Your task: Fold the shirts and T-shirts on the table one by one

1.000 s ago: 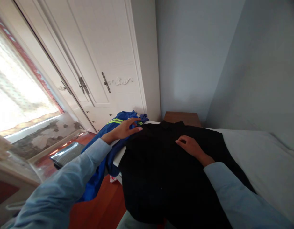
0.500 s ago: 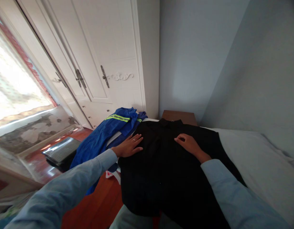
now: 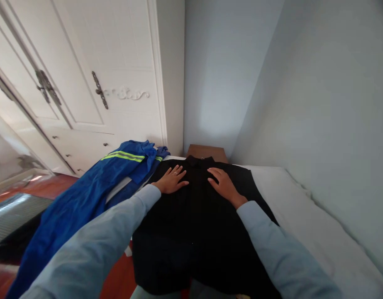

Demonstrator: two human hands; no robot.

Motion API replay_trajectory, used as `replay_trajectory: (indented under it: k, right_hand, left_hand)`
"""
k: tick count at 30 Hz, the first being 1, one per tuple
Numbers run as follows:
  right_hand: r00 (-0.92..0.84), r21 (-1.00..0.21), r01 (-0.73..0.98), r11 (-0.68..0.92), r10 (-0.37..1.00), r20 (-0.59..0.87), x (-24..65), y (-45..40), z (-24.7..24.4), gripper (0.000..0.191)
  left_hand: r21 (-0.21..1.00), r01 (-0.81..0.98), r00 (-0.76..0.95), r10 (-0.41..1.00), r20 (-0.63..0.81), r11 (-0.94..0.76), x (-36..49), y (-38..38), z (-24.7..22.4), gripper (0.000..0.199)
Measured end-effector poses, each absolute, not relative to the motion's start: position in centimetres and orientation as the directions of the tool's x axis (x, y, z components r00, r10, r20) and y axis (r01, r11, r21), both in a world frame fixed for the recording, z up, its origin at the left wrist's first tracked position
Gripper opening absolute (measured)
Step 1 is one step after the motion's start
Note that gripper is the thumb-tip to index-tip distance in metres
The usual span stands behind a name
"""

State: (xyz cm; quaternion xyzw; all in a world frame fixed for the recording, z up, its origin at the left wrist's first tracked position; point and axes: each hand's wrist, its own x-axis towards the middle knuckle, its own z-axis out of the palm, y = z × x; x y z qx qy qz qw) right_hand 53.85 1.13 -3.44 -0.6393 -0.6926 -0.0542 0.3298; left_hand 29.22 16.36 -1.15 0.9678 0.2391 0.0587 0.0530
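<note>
A black collared shirt (image 3: 191, 224) lies spread out before me, its collar at the far end and its lower edge hanging toward my legs. My left hand (image 3: 171, 179) rests flat on the shirt's upper left part, fingers spread, with a ring on one finger. On the upper right part, just below the collar, is my right hand (image 3: 224, 185), its fingers extended and thumb apart. Neither hand grips the cloth. Left of the shirt lies a blue garment (image 3: 94, 187) with yellow-green reflective stripes, partly behind my left forearm.
The shirt lies over a white-covered bed (image 3: 291, 207), which runs along the grey wall (image 3: 322, 104). A white wardrobe (image 3: 132, 50) with metal handles stands at the far left. Behind the collar is a brown wooden piece (image 3: 206, 150). A dark ribbed-looking object (image 3: 20, 211) sits on the red-brown floor.
My view has turned right. Both hands have slid up the shirt toward the collar. My right hand's fingers, curled in a pinch before, are now stretched out.
</note>
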Motion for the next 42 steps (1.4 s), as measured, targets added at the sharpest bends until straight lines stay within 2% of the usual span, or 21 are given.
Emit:
replay_trajectory:
  k: [5,11,16,20,22,25,28,30,32,34,36,38,40,42]
  right_hand:
    - [-0.046,-0.345,0.924,0.164,0.944,0.325,54.4,1.5,-4.6,0.043]
    - [0.000,-0.402,0.906,0.133,0.949,0.314,54.9,1.7,-5.0,0.044]
    - [-0.001,-0.355,0.927,0.124,0.945,0.326,54.5,1.7,-4.7,0.043]
    - [-0.056,-0.232,0.963,0.139,0.941,0.332,54.0,1.7,-4.3,0.042]
    - [-0.057,-0.220,0.967,0.127,0.952,0.299,53.8,1.6,-3.9,0.041]
    - [-0.039,-0.284,0.951,0.119,0.962,0.271,52.7,0.5,-2.8,0.044]
    - [0.010,-0.443,0.882,0.160,0.934,0.356,49.9,-2.5,-0.6,0.049]
    - [0.021,-0.575,0.789,0.215,0.926,0.376,47.3,-5.8,1.3,0.048]
    - [-0.046,-0.699,0.665,0.262,0.949,0.311,44.8,-10.0,2.9,0.040]
    - [-0.145,-0.816,0.511,0.269,0.963,0.226,43.0,-14.4,3.5,0.036]
    - [-0.183,-0.909,0.363,0.203,0.973,0.144,42.0,-18.5,2.5,0.036]
    - [-0.102,-0.972,0.224,0.068,0.994,0.046,41.7,-22.0,0.1,0.042]
    - [0.080,-0.985,0.132,-0.107,0.992,-0.097,41.9,-24.9,-3.2,0.048]
    - [0.275,-0.945,0.157,-0.286,0.932,-0.236,42.3,-27.4,-6.6,0.049]
  left_hand:
    - [0.141,0.482,0.858,0.499,0.127,-0.865,29.9,16.3,-3.2,0.067]
    - [0.213,0.491,0.833,0.527,0.171,-0.845,29.6,16.7,-3.2,0.065]
    - [0.319,0.458,0.814,0.536,0.224,-0.830,29.8,17.3,-3.9,0.056]
    - [0.452,0.363,0.761,0.539,0.362,-0.815,30.1,18.0,-3.4,0.048]
    - [0.492,0.255,0.714,0.505,0.484,-0.832,29.8,17.8,-1.8,0.041]
    - [0.487,0.084,0.549,0.448,0.706,-0.870,28.2,15.9,2.4,0.033]
    - [0.527,0.043,0.330,0.510,0.794,-0.849,24.8,11.2,6.6,0.029]
    - [0.602,0.042,0.231,0.594,0.770,-0.797,22.5,7.1,7.7,0.027]
    - [0.675,0.029,0.105,0.674,0.732,-0.737,20.9,2.8,6.7,0.024]
    - [0.756,-0.026,-0.048,0.756,0.653,-0.654,20.1,-0.9,3.9,0.023]
    - [0.832,-0.075,-0.229,0.821,0.523,-0.550,20.0,-3.9,0.2,0.020]
    - [0.891,-0.051,-0.313,0.855,0.414,-0.451,19.8,-6.0,-3.6,0.020]
    - [0.926,-0.009,-0.313,0.880,0.357,-0.378,19.3,-7.4,-6.9,0.020]
    - [0.951,0.054,-0.264,0.914,0.308,-0.305,18.2,-8.0,-9.6,0.022]
